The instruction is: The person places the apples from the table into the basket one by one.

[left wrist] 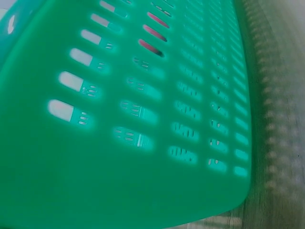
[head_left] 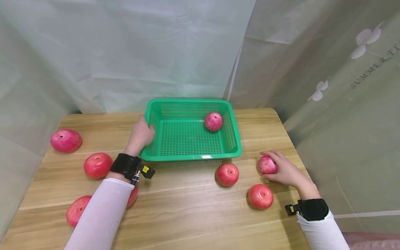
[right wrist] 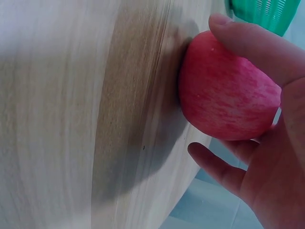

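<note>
My left hand [head_left: 141, 135] grips the left rim of a green plastic basket [head_left: 190, 158] at the back of the table. Its slotted side wall [left wrist: 95, 162] fills the left wrist view, where the hand itself is out of sight. One dark pink apple [head_left: 214, 122] sits inside, toward the right end. On the right of the table, my right hand [head_left: 286, 171] holds a pink streaked apple [head_left: 266, 165]. Seen from the right wrist, the thumb lies over that apple [right wrist: 228, 90] and fingers reach round its other side, with one fingertip apart from it.
Two red apples, one close before the basket [head_left: 227, 174] and another nearer me [head_left: 260, 197], lie left of my right hand. On the left are a large dark pink apple [head_left: 66, 140] and several red apples [head_left: 98, 165], two partly hidden by my sleeve. Curtains [head_left: 125, 52] hang behind the wooden table [head_left: 175, 215].
</note>
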`<action>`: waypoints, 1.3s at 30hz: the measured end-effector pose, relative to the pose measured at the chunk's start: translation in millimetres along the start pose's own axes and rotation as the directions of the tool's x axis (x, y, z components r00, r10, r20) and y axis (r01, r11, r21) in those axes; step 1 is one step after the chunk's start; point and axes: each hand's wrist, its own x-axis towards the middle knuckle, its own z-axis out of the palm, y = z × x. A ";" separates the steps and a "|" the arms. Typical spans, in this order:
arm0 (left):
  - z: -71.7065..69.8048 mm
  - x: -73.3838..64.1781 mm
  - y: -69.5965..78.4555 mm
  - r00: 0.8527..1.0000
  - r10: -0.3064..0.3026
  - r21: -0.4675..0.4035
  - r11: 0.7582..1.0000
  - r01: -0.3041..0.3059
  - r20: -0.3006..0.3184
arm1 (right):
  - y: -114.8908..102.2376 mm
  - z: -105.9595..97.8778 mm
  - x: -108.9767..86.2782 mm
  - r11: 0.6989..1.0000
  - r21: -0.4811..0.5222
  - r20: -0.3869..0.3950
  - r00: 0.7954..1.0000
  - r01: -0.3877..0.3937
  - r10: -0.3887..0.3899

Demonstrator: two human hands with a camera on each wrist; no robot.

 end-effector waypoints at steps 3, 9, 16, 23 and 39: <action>-0.2 -0.7 0.3 1.000 -0.001 -0.001 1.000 0.001 0.000 | -0.3 0.4 0.8 1.000 -0.003 0.002 1.000 0.000 0.000; -1.1 -2.9 2.8 1.000 0.005 0.002 1.000 -0.005 -0.006 | -1.6 0.0 0.5 1.000 -0.002 0.006 1.000 -0.004 0.004; -1.2 -3.4 5.0 1.000 0.002 0.007 1.000 -0.002 -0.008 | -4.1 -0.4 -1.3 1.000 0.005 -0.005 1.000 0.007 -0.007; -1.0 -2.5 2.6 1.000 -0.002 0.008 1.000 0.002 -0.002 | -4.8 -7.4 0.7 1.000 0.002 -0.020 0.999 0.031 -0.031; -0.8 -1.7 0.0 1.000 -0.002 0.018 1.000 0.003 -0.011 | -16.2 -27.3 13.1 1.000 -0.020 0.005 1.000 0.018 -0.017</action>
